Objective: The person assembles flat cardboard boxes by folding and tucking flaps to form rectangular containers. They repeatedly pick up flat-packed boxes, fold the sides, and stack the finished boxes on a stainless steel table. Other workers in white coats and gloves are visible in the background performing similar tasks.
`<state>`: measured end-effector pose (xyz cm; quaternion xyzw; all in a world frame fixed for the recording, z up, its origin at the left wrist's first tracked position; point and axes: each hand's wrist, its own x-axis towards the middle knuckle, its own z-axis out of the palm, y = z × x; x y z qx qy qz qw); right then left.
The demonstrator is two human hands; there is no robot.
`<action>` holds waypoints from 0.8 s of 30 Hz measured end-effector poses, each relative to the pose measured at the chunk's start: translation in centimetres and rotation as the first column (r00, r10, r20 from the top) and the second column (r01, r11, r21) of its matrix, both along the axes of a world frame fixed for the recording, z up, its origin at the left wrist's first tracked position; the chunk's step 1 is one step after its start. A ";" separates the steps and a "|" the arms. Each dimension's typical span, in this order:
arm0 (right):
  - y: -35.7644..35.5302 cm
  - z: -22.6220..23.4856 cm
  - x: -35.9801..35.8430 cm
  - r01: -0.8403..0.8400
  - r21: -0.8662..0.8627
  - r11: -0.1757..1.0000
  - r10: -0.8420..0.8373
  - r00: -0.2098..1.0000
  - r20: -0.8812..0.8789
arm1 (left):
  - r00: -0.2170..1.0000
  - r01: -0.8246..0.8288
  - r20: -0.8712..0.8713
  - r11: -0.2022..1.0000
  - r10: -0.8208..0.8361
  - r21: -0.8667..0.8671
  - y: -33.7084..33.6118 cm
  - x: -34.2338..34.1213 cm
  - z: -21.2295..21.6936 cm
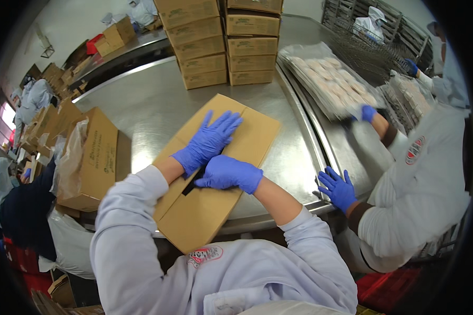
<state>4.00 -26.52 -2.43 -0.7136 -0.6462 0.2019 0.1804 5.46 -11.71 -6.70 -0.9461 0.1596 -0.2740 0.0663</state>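
A closed brown cardboard carton (pixel 198 224) lies at an angle in front of me, over the near edge of the steel table. My left hand (pixel 209 140), in a blue glove, rests flat on its top with the fingers stretched toward the far end. Just nearer, my right hand (pixel 230 173), also gloved in blue, is closed low over the middle seam. A small black piece (pixel 188 188) shows by its thumb. Whether that is a tool in the hand or a dark gap in the carton, I cannot tell.
Two stacks of cartons (pixel 202 47) stand at the table's far side. An open carton with a plastic liner (pixel 97 157) is at the left. On the right, a co-worker (pixel 420 189) handles a bagged tray of pale round pieces (pixel 331 79) beside a raised metal edge.
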 end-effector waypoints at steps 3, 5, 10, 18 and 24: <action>-3.0 -2.8 0.1 -0.001 -0.154 0.988 0.007 0.999 0.037 | 0.982 -0.150 -0.072 0.957 0.172 0.247 2.9 0.2 -1.0; -4.4 -2.3 0.0 0.075 -0.068 0.995 -0.080 0.995 -0.063 | 0.964 -0.265 0.014 0.951 0.266 0.158 2.4 0.2 0.5; -6.6 -4.0 2.4 0.716 0.587 0.377 -0.565 0.681 -0.467 | 0.693 -0.718 -0.441 0.601 0.570 -0.351 3.0 -0.2 4.7; -10.6 9.3 3.5 0.695 0.712 -0.099 0.126 0.718 -0.684 | 0.955 0.192 0.255 0.336 0.155 -0.922 -3.1 -3.3 20.0; -22.1 3.7 6.4 0.830 0.197 0.522 0.063 0.192 -0.979 | 0.884 0.378 0.460 -0.443 -0.089 -0.813 -7.4 -4.4 6.3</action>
